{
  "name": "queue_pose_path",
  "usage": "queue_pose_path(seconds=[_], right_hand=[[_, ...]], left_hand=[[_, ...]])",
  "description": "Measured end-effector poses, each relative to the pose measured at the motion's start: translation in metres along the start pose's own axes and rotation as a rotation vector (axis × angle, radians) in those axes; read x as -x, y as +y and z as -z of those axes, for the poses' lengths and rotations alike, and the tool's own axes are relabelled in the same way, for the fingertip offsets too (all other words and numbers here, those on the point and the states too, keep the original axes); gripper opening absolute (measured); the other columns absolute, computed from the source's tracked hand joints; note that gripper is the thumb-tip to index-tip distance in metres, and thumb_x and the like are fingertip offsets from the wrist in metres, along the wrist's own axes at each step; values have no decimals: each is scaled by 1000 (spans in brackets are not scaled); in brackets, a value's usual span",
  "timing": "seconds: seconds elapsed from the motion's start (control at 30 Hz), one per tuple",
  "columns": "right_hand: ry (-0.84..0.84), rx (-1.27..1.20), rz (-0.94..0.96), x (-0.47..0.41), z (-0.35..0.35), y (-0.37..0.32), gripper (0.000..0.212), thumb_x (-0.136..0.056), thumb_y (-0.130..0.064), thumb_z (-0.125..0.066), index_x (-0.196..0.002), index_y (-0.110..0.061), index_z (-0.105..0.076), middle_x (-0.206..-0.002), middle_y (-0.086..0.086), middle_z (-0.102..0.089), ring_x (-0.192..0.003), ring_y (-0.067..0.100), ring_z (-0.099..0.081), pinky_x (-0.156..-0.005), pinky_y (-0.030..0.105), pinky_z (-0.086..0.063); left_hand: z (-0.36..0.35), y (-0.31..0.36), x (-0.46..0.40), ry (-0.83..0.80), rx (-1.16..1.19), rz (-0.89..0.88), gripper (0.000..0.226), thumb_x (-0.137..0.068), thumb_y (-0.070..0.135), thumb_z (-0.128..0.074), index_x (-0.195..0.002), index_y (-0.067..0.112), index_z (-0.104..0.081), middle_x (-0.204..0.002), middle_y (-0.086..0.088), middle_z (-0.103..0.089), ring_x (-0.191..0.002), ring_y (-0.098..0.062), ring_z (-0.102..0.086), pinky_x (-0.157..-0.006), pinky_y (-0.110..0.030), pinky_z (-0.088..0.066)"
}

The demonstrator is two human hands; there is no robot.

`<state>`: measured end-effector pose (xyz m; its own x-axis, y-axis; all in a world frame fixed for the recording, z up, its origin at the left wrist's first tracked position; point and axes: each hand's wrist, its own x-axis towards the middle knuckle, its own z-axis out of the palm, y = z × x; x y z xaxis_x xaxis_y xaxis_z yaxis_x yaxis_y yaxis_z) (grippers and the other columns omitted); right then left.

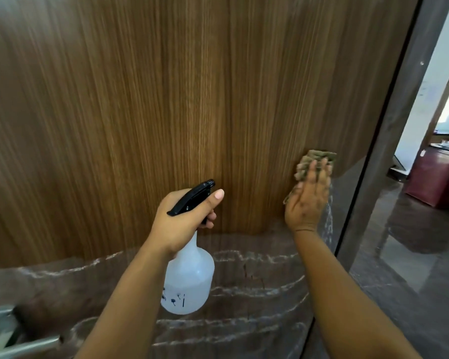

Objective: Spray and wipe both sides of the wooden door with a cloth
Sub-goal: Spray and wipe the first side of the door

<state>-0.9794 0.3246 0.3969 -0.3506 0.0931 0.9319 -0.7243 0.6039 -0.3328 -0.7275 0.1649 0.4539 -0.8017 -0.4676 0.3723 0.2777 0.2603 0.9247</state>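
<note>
The brown wooden door (pixel 166 99) fills most of the view, close in front of me. My left hand (pixel 184 218) grips the neck of a white spray bottle (pixel 189 278) with a black trigger head, its nozzle toward the door. My right hand (pixel 307 200) presses a folded olive-brown cloth (pixel 314 159) flat against the door near its right edge, fingers straight over the cloth. Part of the cloth is hidden under the palm.
A metal door handle (pixel 13 332) sticks out at the lower left. The door's dark edge (pixel 389 141) runs down the right side. Beyond it lie a glossy marble floor (pixel 412 255), a dark red cabinet (pixel 436 182) and a white wall.
</note>
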Motion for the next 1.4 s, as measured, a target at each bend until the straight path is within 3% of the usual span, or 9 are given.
queue_pose_path(seconds=[0.13,0.3,0.4,0.67,0.8,0.87,1.0,1.07,1.4], right_hand=[[164,-129,-369,1,-11,-62,52,-103,-20,-26,-150,-1,-31,-156,22,-29,-147,35,-20,-120,49,-18],[-169,-89,695,42,-25,-120,54,-90,-23,-51,-141,-5,-45,-143,19,-51,-138,31,-36,-119,40,-21],[-188,-58,873,14,-17,-102,56,-93,-29,-46,-144,-6,-43,-151,13,-41,-143,26,-32,-121,39,-20],[-13,25,94,-37,12,55,56,-99,-20,-30,-153,-6,-24,-159,19,-20,-149,32,-12,-121,49,-15],[85,-34,-435,-29,12,44,57,-101,-24,-22,-154,-2,-20,-160,22,-17,-149,37,-13,-123,39,-7],[1,-28,-391,-19,7,3,59,-97,-23,-23,-149,5,-30,-154,29,-27,-144,45,-22,-121,45,-14],[-107,-44,348,-23,2,-30,56,-95,-14,-41,-149,-2,-33,-156,22,-27,-148,34,-17,-121,48,-17],[-89,-4,435,-64,9,-9,57,-98,-14,-41,-152,-6,-26,-159,19,-21,-150,29,-11,-121,49,-17],[74,-187,-489,-5,6,71,57,-104,-25,-27,-156,-6,-12,-162,17,-10,-150,31,-8,-122,42,-11]], left_hand=[[1,4,7,39,-25,-25,36,-79,45,-73,-90,10,-73,-76,-10,-72,-75,-25,-71,-76,-39,-60],[-13,13,4,55,3,-34,36,-80,41,-75,-91,7,-75,-75,-12,-69,-73,-25,-68,-74,-42,-58],[-29,17,-3,16,9,-31,32,-81,38,-75,-94,9,-76,-75,-9,-69,-74,-25,-67,-74,-41,-58],[-45,34,-4,-118,47,-17,44,-81,45,-66,-83,1,-68,-77,-13,-71,-71,-24,-68,-69,-27,-59],[-48,41,-1,-125,98,28,43,-80,45,-67,-83,2,-68,-78,-14,-70,-71,-25,-68,-71,-29,-60],[-54,42,-3,-126,95,42,39,-83,42,-69,-83,3,-69,-78,-14,-70,-71,-25,-68,-72,-29,-60],[-75,38,-7,-139,77,29,25,-88,34,-71,-87,9,-71,-78,-11,-69,-72,-22,-68,-70,-27,-59],[-80,38,-9,-154,78,24,24,-87,35,-71,-88,11,-71,-79,-11,-70,-73,-21,-69,-70,-27,-59],[-89,21,-15,-234,115,57,35,-79,42,-69,-81,7,-69,-78,-13,-69,-72,-23,-68,-72,-28,-58]])
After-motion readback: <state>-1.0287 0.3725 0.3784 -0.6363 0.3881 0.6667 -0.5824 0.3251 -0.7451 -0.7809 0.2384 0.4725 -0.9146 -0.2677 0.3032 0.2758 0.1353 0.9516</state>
